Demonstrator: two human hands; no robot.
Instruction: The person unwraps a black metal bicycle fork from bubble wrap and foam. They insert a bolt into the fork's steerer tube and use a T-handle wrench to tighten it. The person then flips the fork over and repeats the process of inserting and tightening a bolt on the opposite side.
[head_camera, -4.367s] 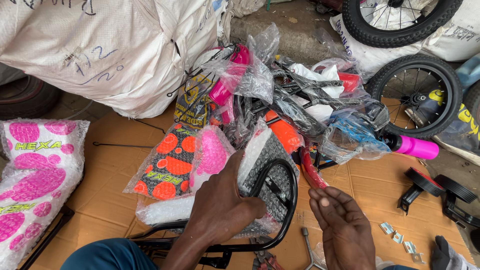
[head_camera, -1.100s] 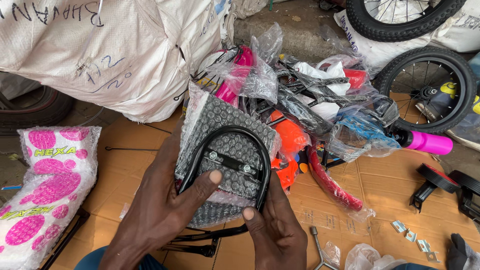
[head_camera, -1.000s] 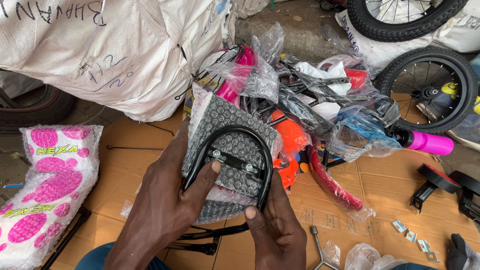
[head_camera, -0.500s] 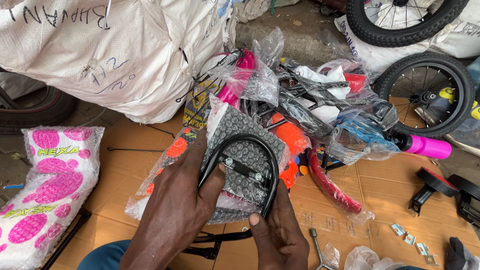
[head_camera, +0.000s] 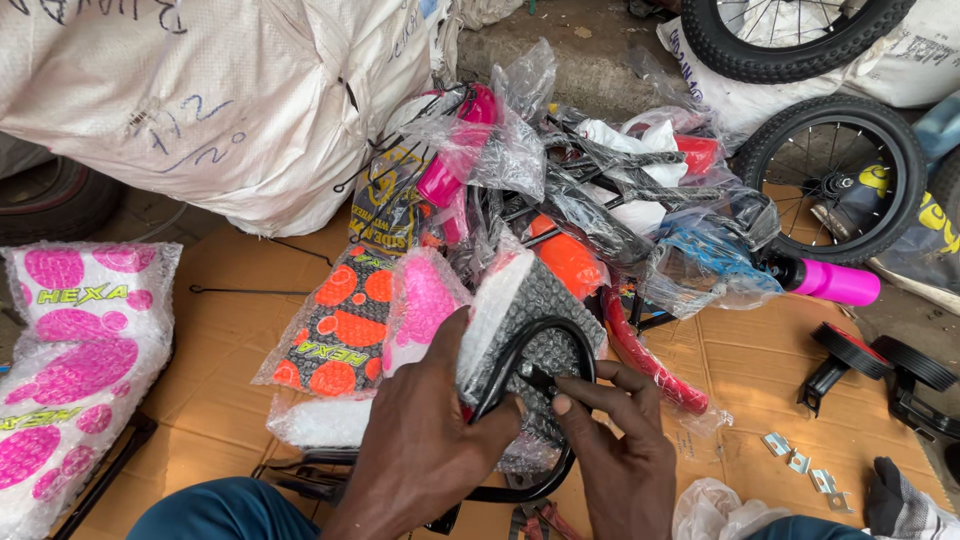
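Flattened cardboard (head_camera: 240, 330) covers the ground. At 6 o'clock, the left hand (head_camera: 420, 450) grips a bubble-wrapped bicycle seat (head_camera: 525, 340) by its black rail; the right hand (head_camera: 620, 450) pinches the clamp bolt (head_camera: 535, 376) underneath, seemingly adjusting it, which calls for steady support.

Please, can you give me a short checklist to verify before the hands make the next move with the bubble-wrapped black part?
1. Left hand grips the bubble-wrapped part from its left side: ok.
2. Right hand reaches the black curved bar with its fingertips: ok.
3. Wrap fully off the part: not ok, bubble wrap covers it.
4. Small fastener under the right fingertips is loose or tight: cannot tell.
5. Small metal brackets lie within view on the cardboard: ok.
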